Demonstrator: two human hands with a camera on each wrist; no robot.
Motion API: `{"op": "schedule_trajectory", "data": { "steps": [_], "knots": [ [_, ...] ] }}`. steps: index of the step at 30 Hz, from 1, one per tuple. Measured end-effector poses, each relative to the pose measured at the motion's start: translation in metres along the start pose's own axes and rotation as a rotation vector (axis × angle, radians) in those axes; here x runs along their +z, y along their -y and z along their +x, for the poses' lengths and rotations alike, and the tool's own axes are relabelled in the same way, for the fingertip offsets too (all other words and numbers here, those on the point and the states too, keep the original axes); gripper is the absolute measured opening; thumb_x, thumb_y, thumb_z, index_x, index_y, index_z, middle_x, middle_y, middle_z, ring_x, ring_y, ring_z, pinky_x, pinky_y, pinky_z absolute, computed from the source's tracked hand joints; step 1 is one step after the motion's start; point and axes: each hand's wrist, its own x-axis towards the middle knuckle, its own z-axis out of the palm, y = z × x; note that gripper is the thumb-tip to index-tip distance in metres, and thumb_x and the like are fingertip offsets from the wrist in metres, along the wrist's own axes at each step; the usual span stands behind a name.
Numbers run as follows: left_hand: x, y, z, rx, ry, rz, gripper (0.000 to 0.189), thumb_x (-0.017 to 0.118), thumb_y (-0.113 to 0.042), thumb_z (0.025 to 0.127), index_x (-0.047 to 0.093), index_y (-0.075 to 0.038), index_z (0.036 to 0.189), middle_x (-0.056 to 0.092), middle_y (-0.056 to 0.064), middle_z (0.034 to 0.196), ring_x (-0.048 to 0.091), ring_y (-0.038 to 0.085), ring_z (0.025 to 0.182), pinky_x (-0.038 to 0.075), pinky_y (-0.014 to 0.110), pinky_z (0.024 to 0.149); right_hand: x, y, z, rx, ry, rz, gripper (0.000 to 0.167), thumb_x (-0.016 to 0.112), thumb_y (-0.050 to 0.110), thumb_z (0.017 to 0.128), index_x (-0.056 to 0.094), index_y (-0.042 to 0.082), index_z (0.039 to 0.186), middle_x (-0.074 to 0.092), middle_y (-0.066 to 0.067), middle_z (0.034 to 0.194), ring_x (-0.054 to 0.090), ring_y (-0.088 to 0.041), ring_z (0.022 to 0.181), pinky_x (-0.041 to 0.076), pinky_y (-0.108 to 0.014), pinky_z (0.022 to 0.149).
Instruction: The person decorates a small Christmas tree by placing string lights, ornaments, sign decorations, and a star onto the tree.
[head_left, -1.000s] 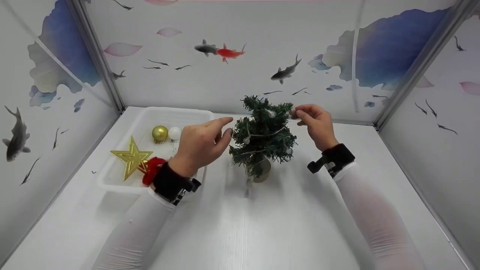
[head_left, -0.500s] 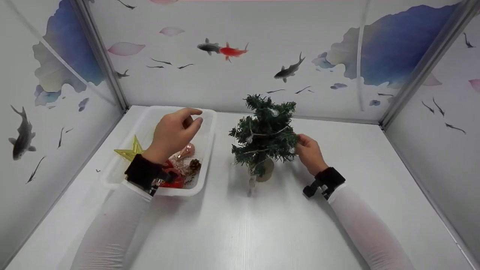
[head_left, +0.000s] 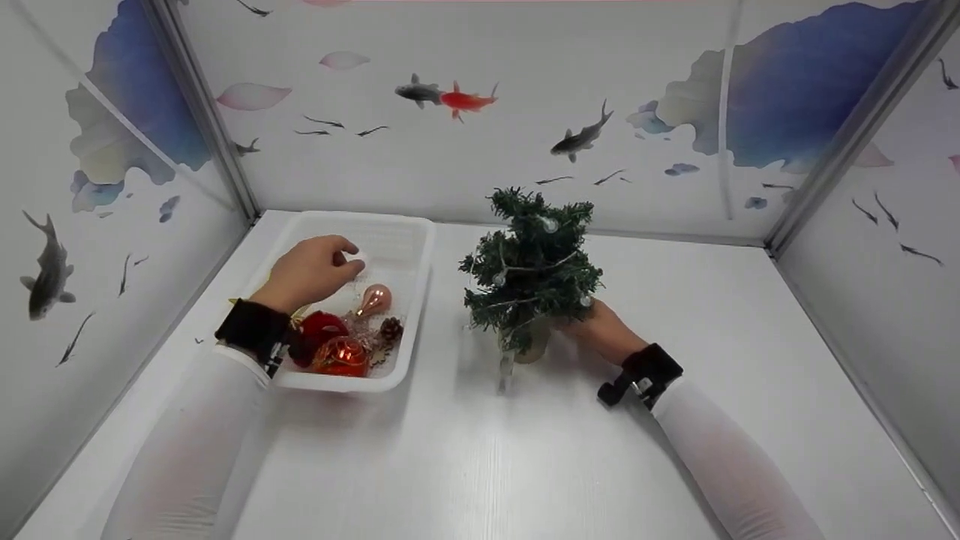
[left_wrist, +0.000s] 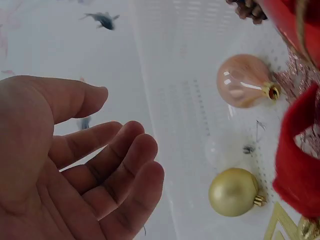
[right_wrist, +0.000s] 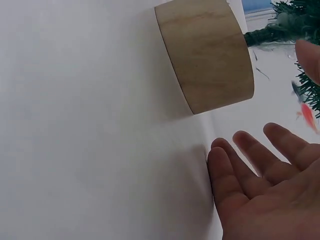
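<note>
A small green artificial Christmas tree (head_left: 529, 262) with a string of clear bulbs stands on the table, on a round wooden base (right_wrist: 207, 57). My right hand (right_wrist: 270, 185) is beside that base with fingers spread and relaxed, holding nothing; in the head view the branches partly hide it. Over the white plastic basket (head_left: 424, 277) hovers my left hand (head_left: 311, 270), its fingers loosely bent and nothing in them. Below it in the basket lie a gold ball (left_wrist: 233, 192), a clear or white ball (left_wrist: 225, 150), a pink bulb-shaped ornament (head_left: 375, 300) and a shiny red ornament (head_left: 343, 356).
Also in the basket are a pine cone (head_left: 391, 328), a red fuzzy piece (left_wrist: 302, 170) and a gold star (left_wrist: 280, 222) mostly hidden by my left arm. Printed panels with fish wall off the table at the back and sides.
My left hand has moved left from the tree to over the basket. My right hand has dropped from the upper branches to beside the tree's base.
</note>
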Motion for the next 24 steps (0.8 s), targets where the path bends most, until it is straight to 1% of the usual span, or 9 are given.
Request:
{"op": "schedule_trajectory", "data": {
  "steps": [4,7,9,13,15,16,18,20,24],
  "knots": [
    [0.0,0.011,0.002,-0.013,0.047,-0.001,0.049,0.068,-0.035,0.11,0.07,0.002,0.143,0.076,0.023,0.121,0.071,0.038,0.107,0.057,0.056,0.091,0.003,0.002,-0.001,-0.061,0.098,0.0,0.062,0.082,0.023,0.098,0.062,0.015,0.156,0.069,-0.008,0.147,0.06,-0.032,0.141,0.041,-0.056,0.122],
    [0.0,0.018,-0.001,-0.01,0.095,0.004,0.049,0.071,-0.035,0.108,0.071,0.002,0.14,0.076,0.022,0.122,0.071,0.037,0.109,0.058,0.056,0.094,0.007,0.004,-0.001,-0.091,0.152,0.009,0.07,0.084,0.023,0.096,0.057,0.015,0.159,0.067,-0.009,0.151,0.059,-0.034,0.142,0.041,-0.06,0.123],
    [0.0,0.02,-0.005,0.007,0.141,0.008,0.046,0.074,-0.036,0.107,0.074,0.001,0.136,0.077,0.019,0.12,0.071,0.035,0.106,0.058,0.054,0.092,0.011,0.006,0.0,-0.119,0.179,-0.002,0.077,0.085,0.022,0.095,0.051,0.016,0.164,0.062,-0.007,0.157,0.057,-0.032,0.145,0.039,-0.059,0.124],
    [0.002,0.017,-0.012,0.094,0.268,-0.001,0.041,0.078,-0.042,0.105,0.082,-0.005,0.122,0.078,0.01,0.112,0.07,0.026,0.097,0.058,0.046,0.086,0.017,0.015,0.002,-0.225,0.253,0.015,0.093,0.087,0.015,0.096,0.036,0.022,0.174,0.048,-0.005,0.171,0.047,-0.032,0.155,0.03,-0.059,0.13],
    [0.003,0.014,-0.016,0.119,0.349,-0.02,0.041,0.08,-0.046,0.102,0.083,-0.008,0.12,0.078,0.006,0.112,0.069,0.023,0.098,0.057,0.044,0.087,0.019,0.021,0.002,-0.261,0.282,0.029,0.099,0.089,0.012,0.095,0.032,0.026,0.176,0.043,-0.002,0.175,0.04,-0.029,0.16,0.023,-0.058,0.133],
    [0.004,0.013,-0.018,0.123,0.391,-0.021,0.042,0.08,-0.048,0.101,0.083,-0.01,0.12,0.078,0.004,0.113,0.07,0.023,0.1,0.057,0.044,0.088,0.02,0.025,0.001,-0.265,0.289,0.033,0.099,0.089,0.012,0.095,0.033,0.028,0.175,0.043,-0.001,0.175,0.04,-0.029,0.161,0.022,-0.059,0.133],
    [0.005,0.011,-0.023,0.109,0.475,-0.022,0.047,0.081,-0.051,0.099,0.082,-0.011,0.125,0.078,0.004,0.117,0.07,0.024,0.106,0.057,0.045,0.092,0.02,0.031,-0.001,-0.263,0.291,0.034,0.097,0.09,0.013,0.094,0.037,0.029,0.174,0.046,0.0,0.173,0.042,-0.029,0.16,0.022,-0.06,0.133],
    [0.006,0.01,-0.027,0.074,0.546,-0.016,0.056,0.082,-0.056,0.097,0.08,-0.011,0.13,0.078,0.005,0.123,0.07,0.024,0.113,0.056,0.046,0.097,0.02,0.035,-0.002,-0.247,0.288,0.018,0.098,0.092,0.015,0.093,0.038,0.031,0.173,0.046,0.003,0.173,0.039,-0.026,0.161,0.02,-0.059,0.133],
    [0.009,0.008,-0.033,0.045,0.624,0.009,0.067,0.084,-0.06,0.093,0.077,-0.009,0.136,0.077,0.005,0.126,0.068,0.024,0.115,0.054,0.044,0.097,0.022,0.04,-0.005,-0.234,0.261,-0.065,0.105,0.094,0.015,0.091,0.034,0.028,0.176,0.043,0.003,0.175,0.036,-0.026,0.163,0.02,-0.059,0.133]
  ]
}}
